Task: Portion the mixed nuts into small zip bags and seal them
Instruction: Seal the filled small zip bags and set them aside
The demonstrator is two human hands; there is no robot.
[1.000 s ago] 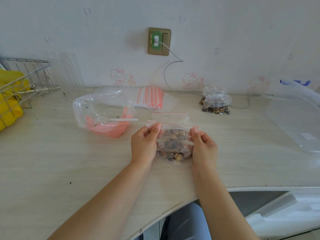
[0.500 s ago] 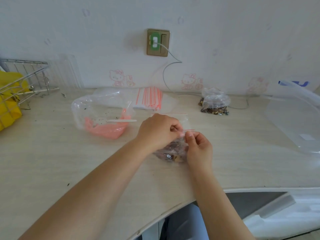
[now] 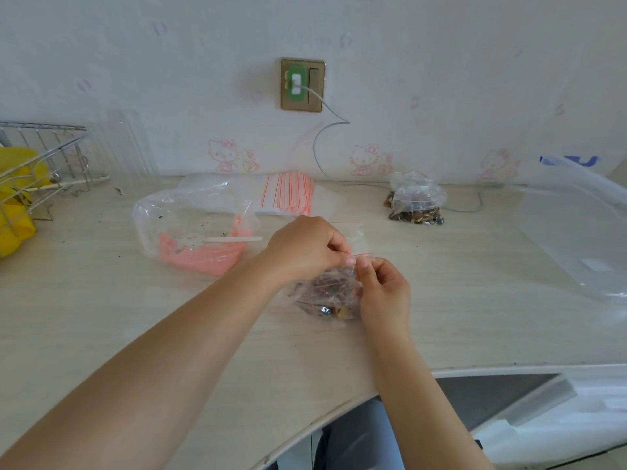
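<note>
My left hand (image 3: pixel 307 249) has slid along the red zip strip since a second ago, when it pinched the far left corner of the bag; now it sits right up against my right hand (image 3: pixel 383 293), and half a second back it was already almost here. Both hands meet over the nut bag (image 3: pixel 325 296), which rests on the counter (image 3: pixel 101 317) in front of me. Left fingers are curled and pinching the top edge of the bag near its right end. Right thumb and forefinger pinch the same edge just beside them, the rest of that hand curled against the side of the bag. A short bit of red strip (image 3: pixel 364 255) pokes out past my fingertips. Nuts fill the lower half of the bag, dark and tan. Behind it lies an empty bag (image 3: pixel 353 232), mostly hidden by my left hand. Further back, a stack of red-striped bags (image 3: pixel 291 195) lies flat near the wall. To the left sits a big clear bag (image 3: pixel 190 232) with pink at the bottom and a white spoon (image 3: pixel 224 239) inside. A filled bag (image 3: pixel 415 205) sits well to the right by the wall. A wire rack (image 3: pixel 44 157) stands at the far left.
</note>
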